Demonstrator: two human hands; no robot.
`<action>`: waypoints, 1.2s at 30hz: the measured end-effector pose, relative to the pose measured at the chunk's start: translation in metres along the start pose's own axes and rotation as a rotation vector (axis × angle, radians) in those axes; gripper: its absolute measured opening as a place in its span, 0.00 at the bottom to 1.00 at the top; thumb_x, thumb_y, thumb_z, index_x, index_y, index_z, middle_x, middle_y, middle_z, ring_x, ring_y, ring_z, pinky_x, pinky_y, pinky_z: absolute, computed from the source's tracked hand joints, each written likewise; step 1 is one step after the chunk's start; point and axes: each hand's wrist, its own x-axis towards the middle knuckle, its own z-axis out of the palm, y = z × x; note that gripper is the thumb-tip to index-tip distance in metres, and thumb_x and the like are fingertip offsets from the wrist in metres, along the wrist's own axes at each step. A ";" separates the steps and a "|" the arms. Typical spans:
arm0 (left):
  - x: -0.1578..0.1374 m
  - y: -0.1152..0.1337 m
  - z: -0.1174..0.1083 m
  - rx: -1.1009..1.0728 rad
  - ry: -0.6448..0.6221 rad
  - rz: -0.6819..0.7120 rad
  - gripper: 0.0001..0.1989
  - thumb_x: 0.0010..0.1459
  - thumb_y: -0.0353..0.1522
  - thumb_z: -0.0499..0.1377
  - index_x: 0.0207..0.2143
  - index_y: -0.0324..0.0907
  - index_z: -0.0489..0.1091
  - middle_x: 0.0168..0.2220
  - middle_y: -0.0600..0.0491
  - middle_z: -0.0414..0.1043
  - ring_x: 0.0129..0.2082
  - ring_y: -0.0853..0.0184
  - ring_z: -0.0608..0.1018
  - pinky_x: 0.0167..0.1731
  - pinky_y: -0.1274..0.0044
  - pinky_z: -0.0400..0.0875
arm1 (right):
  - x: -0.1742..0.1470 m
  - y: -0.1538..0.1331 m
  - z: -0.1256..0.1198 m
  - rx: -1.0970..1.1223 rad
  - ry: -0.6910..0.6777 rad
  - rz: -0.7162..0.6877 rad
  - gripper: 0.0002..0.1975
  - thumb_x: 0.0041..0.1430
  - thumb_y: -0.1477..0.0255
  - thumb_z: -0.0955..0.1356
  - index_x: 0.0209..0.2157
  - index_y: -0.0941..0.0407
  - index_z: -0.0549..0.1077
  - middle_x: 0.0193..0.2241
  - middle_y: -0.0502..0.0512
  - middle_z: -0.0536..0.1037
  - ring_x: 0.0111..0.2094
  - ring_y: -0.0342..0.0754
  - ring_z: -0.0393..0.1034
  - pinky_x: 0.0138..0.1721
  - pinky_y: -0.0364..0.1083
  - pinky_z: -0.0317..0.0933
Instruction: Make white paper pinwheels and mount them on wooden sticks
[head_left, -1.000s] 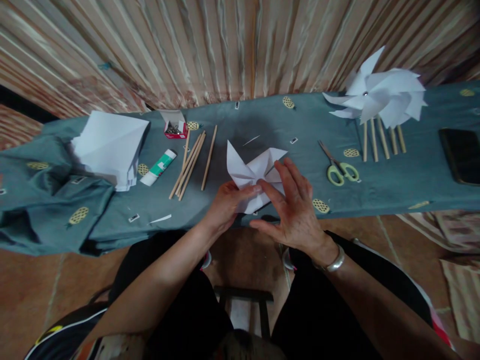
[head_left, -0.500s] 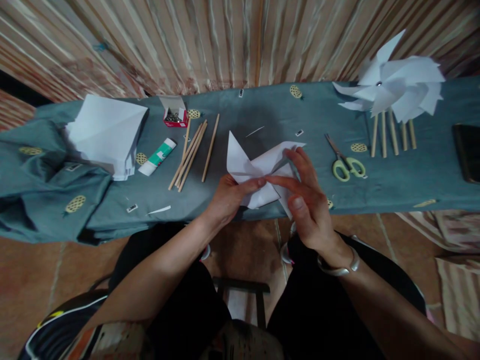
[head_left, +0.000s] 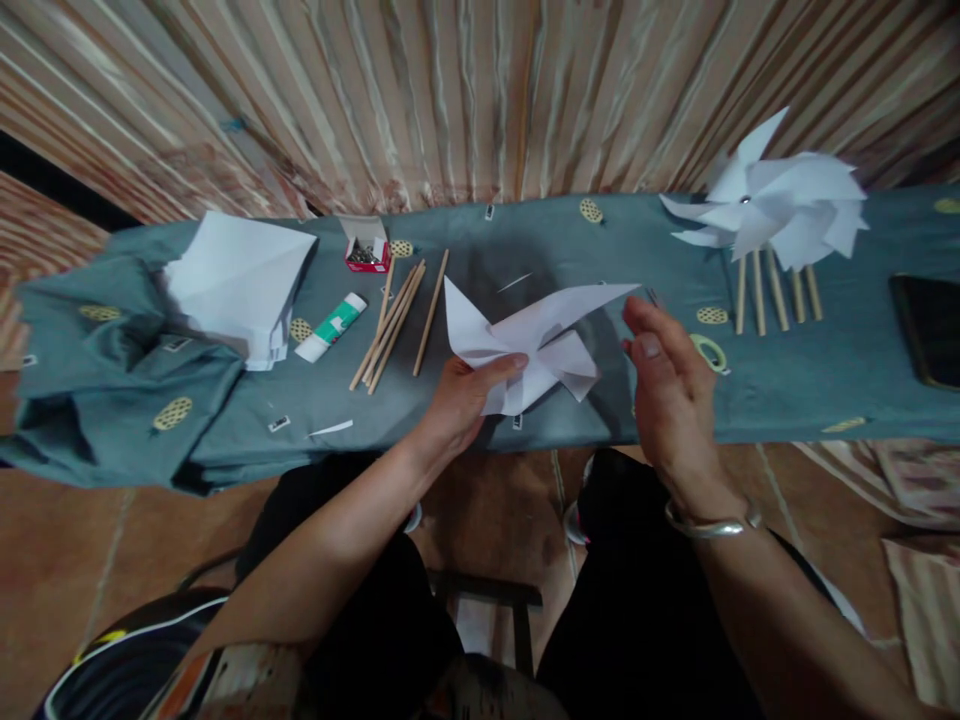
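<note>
A white paper pinwheel (head_left: 525, 325), its blades folded in to the middle, is held over the near part of the table. My left hand (head_left: 469, 395) grips it from the left, with the thumb pressed on its centre and the fingers hidden underneath. To the right of the pinwheel and apart from it, my right hand (head_left: 671, 390) is loosely curled, fingers apart, with nothing visible in it. Behind that hand lie scissors with pale green handles (head_left: 709, 353), mostly hidden.
Left of the pinwheel lie several wooden sticks (head_left: 397, 325), a glue tube (head_left: 331, 327), a red box of small metal pieces (head_left: 367, 255) and stacked white paper (head_left: 232, 285). Finished pinwheels on sticks (head_left: 787, 200) and a black phone (head_left: 930, 330) lie right. Green cloth (head_left: 450, 440) covers the table.
My right hand has let go of the pinwheel and moved right, now covering much of the scissors. The left hand keeps its thumb on the centre. The whole view has shifted slightly.
</note>
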 end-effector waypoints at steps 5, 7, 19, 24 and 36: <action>0.000 0.002 0.005 0.005 -0.011 0.023 0.19 0.37 0.34 0.74 0.34 0.38 0.79 0.37 0.49 0.82 0.40 0.59 0.82 0.46 0.68 0.73 | 0.003 0.003 0.012 0.131 -0.164 0.081 0.27 0.57 0.54 0.72 0.55 0.50 0.71 0.50 0.58 0.79 0.53 0.56 0.74 0.55 0.59 0.68; 0.000 0.000 0.007 0.011 -0.011 0.024 0.18 0.37 0.34 0.74 0.33 0.38 0.80 0.35 0.50 0.82 0.37 0.61 0.81 0.45 0.69 0.73 | 0.004 -0.005 0.018 0.173 -0.192 0.137 0.29 0.51 0.56 0.75 0.53 0.51 0.72 0.46 0.57 0.82 0.47 0.55 0.77 0.50 0.57 0.71; 0.008 -0.004 0.009 0.044 0.049 0.092 0.16 0.33 0.35 0.76 0.28 0.40 0.80 0.30 0.53 0.82 0.30 0.65 0.80 0.40 0.72 0.74 | 0.013 -0.022 0.042 0.208 -0.119 0.223 0.17 0.46 0.61 0.77 0.35 0.53 0.73 0.27 0.47 0.78 0.26 0.45 0.72 0.24 0.44 0.68; 0.012 -0.004 0.008 0.049 0.046 0.100 0.16 0.34 0.34 0.76 0.28 0.40 0.81 0.30 0.53 0.82 0.29 0.66 0.80 0.39 0.73 0.74 | 0.016 -0.018 0.045 0.239 -0.098 0.262 0.21 0.45 0.65 0.77 0.41 0.54 0.73 0.28 0.47 0.78 0.27 0.45 0.72 0.27 0.44 0.68; 0.017 -0.001 0.007 0.051 0.093 0.068 0.15 0.31 0.33 0.75 0.25 0.40 0.80 0.26 0.54 0.81 0.26 0.68 0.78 0.34 0.75 0.72 | 0.018 -0.020 0.048 0.096 -0.069 0.253 0.25 0.47 0.66 0.75 0.47 0.57 0.74 0.32 0.52 0.81 0.32 0.50 0.76 0.33 0.49 0.71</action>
